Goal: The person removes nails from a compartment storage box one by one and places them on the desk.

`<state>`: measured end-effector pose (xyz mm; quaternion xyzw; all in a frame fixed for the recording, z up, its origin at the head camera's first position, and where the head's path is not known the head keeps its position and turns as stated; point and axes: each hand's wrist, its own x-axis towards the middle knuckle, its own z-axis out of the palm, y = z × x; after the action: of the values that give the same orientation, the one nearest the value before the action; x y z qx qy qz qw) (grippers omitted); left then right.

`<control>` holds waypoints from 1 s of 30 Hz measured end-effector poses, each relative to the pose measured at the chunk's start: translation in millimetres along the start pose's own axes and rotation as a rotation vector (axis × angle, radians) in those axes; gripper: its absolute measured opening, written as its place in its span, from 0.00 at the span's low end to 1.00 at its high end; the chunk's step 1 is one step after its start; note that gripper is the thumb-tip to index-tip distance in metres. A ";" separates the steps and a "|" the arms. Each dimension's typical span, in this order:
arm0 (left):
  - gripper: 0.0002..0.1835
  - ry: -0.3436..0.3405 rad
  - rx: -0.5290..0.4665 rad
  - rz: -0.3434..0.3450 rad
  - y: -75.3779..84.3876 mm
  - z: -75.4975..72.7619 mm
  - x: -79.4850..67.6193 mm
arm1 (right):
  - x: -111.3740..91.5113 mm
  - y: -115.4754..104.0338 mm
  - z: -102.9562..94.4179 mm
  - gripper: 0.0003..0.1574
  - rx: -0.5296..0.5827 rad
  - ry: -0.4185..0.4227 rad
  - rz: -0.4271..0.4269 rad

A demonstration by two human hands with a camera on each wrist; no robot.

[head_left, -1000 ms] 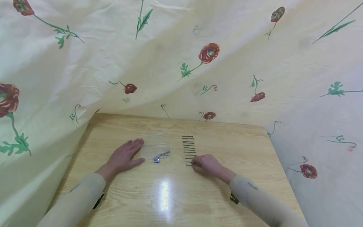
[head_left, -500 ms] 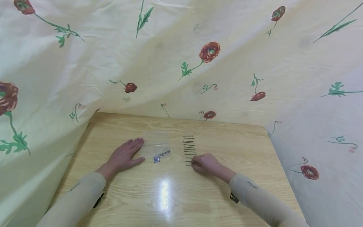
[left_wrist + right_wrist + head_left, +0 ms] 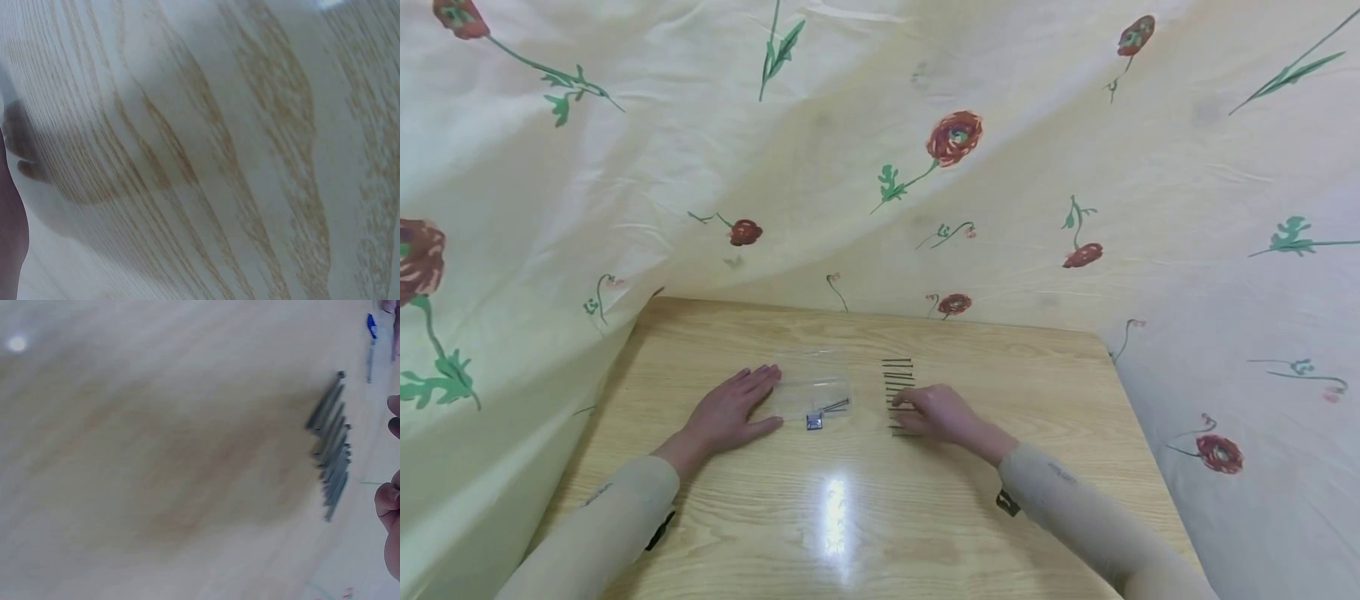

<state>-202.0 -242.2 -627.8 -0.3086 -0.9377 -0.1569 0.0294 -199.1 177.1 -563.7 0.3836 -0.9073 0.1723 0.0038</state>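
A column of dark nails, laid roughly parallel, lies on the wooden table. My right hand is over the lower part of that column, thumb and index finger apart, hiding some of the nails. In the right wrist view the row of nails shows beside the fingertips at the right edge, with no nail visible between them. To the left is a clear plastic bag with a few nails and a small blue-and-white label. My left hand rests flat, its fingertips at the bag's left edge.
The light wooden table ends at the back against a hanging cream cloth printed with red flowers. The same kind of cloth hangs on both sides. A bright reflection shows near the table's middle.
My right hand has moved slightly up and left along the nail column, and its thumb and index finger have spread apart. The left hand and the bag have stayed in place.
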 end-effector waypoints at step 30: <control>0.47 0.004 -0.014 -0.001 -1.4 0.0 -1.6 | 105.2 -30.6 0.9 0.22 -0.030 -0.369 -0.203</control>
<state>-201.5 -244.1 -628.4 -0.3079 -0.9368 -0.1639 0.0290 -251.9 84.0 -540.4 0.4982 -0.8516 0.0843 -0.1396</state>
